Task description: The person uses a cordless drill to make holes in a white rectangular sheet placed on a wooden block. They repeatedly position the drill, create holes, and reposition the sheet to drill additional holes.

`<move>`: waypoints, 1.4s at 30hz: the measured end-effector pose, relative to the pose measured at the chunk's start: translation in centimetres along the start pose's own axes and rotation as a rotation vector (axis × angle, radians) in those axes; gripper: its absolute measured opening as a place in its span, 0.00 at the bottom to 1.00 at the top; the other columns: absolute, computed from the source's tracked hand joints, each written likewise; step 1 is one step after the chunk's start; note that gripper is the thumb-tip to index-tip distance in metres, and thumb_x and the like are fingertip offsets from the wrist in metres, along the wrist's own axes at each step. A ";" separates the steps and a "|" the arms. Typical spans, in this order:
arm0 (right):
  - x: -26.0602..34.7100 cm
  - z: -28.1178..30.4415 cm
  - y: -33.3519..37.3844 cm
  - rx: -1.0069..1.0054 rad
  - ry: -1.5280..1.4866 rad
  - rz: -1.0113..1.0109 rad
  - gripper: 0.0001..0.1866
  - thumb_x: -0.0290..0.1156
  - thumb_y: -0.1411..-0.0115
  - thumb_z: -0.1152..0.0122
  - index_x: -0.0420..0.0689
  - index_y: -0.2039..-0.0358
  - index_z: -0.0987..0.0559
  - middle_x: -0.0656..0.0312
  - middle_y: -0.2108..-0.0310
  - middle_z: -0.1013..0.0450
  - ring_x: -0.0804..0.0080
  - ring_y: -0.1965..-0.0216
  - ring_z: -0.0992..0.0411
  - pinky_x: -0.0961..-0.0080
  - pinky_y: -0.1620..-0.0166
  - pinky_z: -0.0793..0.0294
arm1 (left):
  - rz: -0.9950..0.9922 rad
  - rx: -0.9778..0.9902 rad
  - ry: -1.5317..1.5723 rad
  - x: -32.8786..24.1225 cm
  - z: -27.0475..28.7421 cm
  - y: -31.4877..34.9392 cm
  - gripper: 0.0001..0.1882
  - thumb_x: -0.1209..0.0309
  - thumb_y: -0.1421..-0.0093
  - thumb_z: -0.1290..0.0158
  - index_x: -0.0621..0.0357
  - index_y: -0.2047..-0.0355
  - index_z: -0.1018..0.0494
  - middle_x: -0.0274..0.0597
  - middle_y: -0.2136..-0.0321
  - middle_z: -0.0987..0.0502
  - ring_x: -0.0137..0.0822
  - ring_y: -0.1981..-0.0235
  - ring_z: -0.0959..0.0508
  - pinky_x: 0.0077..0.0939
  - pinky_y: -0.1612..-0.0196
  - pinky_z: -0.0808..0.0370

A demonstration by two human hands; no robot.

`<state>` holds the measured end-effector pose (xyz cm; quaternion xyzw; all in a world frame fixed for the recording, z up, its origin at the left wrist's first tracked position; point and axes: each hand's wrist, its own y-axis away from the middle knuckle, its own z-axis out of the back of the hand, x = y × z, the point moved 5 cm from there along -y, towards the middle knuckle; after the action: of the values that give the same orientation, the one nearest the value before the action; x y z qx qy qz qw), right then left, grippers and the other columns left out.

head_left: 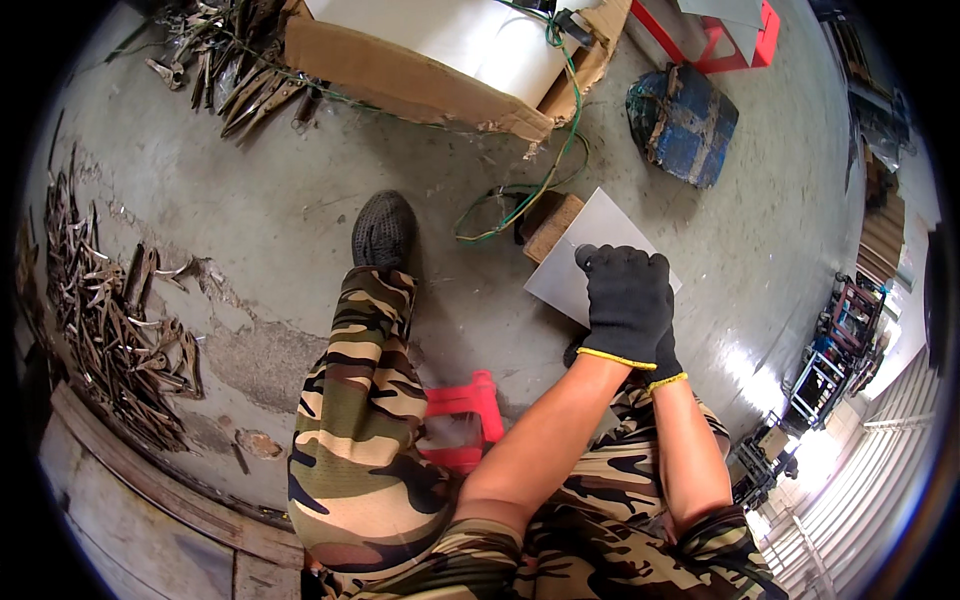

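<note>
A square, light grey flat sheet (602, 222) lies at an angle beside a brown block (553, 230), in front of me. Over its near right part is my left hand (626, 302), in a black glove with a yellow cuff. Its fingers are curled closed, and whatever they hold is hidden. My right hand (667, 358), gloved the same way, sits close against the left one and mostly behind it. The right fingers are out of sight. Both forearms reach forward over my camouflage trousers.
A cardboard box (400, 75) with white sheets stands ahead, a green cable (572, 95) trailing from it. Right of it lie a taped blue bundle (692, 125) and a red frame (715, 48). Metal pliers-like pieces (125, 320) pile up left. A red stool (485, 405) is beneath me.
</note>
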<state>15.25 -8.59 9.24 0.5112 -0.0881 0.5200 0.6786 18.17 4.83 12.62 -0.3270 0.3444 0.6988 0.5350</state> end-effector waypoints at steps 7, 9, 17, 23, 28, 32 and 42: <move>-0.3 0.1 0.0 0.014 -0.044 -0.022 0.20 0.38 0.30 0.49 0.43 0.42 0.27 0.53 0.46 0.27 0.59 0.44 0.29 0.67 0.42 0.30 | 0.028 0.026 -0.027 0.1 0.2 -0.3 0.07 0.63 0.51 0.43 0.51 0.75 0.24 0.46 0.74 0.22 0.49 0.64 0.25 0.50 0.54 0.34; -0.4 -0.1 0.1 0.017 -0.058 -0.026 0.20 0.38 0.30 0.49 0.44 0.42 0.28 0.54 0.45 0.28 0.59 0.44 0.30 0.67 0.41 0.30 | 0.033 0.031 -0.005 0.2 0.1 -0.3 0.07 0.63 0.51 0.43 0.51 0.75 0.24 0.45 0.74 0.22 0.49 0.64 0.25 0.49 0.54 0.34; -1.0 0.1 0.1 0.030 -0.117 -0.045 0.19 0.37 0.28 0.52 0.44 0.41 0.29 0.55 0.43 0.29 0.61 0.42 0.31 0.68 0.40 0.32 | 0.044 0.014 0.034 0.4 0.5 -0.5 0.07 0.64 0.51 0.43 0.52 0.74 0.23 0.45 0.74 0.22 0.49 0.64 0.25 0.48 0.54 0.34; -1.8 0.3 0.0 0.042 -0.176 -0.051 0.19 0.37 0.27 0.54 0.44 0.40 0.30 0.55 0.42 0.30 0.62 0.41 0.33 0.69 0.38 0.33 | 0.060 0.016 0.037 0.6 0.4 -0.5 0.07 0.64 0.51 0.42 0.51 0.74 0.22 0.45 0.73 0.22 0.48 0.63 0.24 0.49 0.55 0.33; -2.5 0.6 -0.2 0.055 -0.249 -0.055 0.19 0.37 0.26 0.56 0.44 0.39 0.31 0.56 0.40 0.31 0.63 0.39 0.34 0.69 0.37 0.34 | 0.067 0.047 0.020 0.6 0.6 -0.9 0.07 0.64 0.52 0.43 0.52 0.75 0.22 0.45 0.75 0.21 0.48 0.66 0.23 0.47 0.58 0.34; -3.9 1.4 -0.4 0.052 -0.352 -0.056 0.19 0.37 0.25 0.57 0.44 0.38 0.31 0.57 0.39 0.32 0.64 0.39 0.35 0.70 0.36 0.35 | 0.066 -0.006 0.053 0.4 0.9 -1.1 0.07 0.64 0.52 0.43 0.52 0.78 0.23 0.44 0.76 0.21 0.47 0.68 0.22 0.46 0.60 0.34; 5.6 1.3 -1.8 0.164 0.462 -0.047 0.15 0.29 0.53 0.30 0.39 0.62 0.16 0.49 0.66 0.18 0.59 0.62 0.18 0.66 0.55 0.21 | 1.068 -0.417 0.024 11.7 -4.6 6.7 0.34 0.54 0.41 0.38 0.62 0.41 0.31 0.54 0.46 0.25 0.54 0.49 0.21 0.42 0.47 0.25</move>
<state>19.68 -6.09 12.39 0.4341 0.1239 0.6126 0.6487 9.53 5.83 1.34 -0.2142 0.3225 0.9216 0.0281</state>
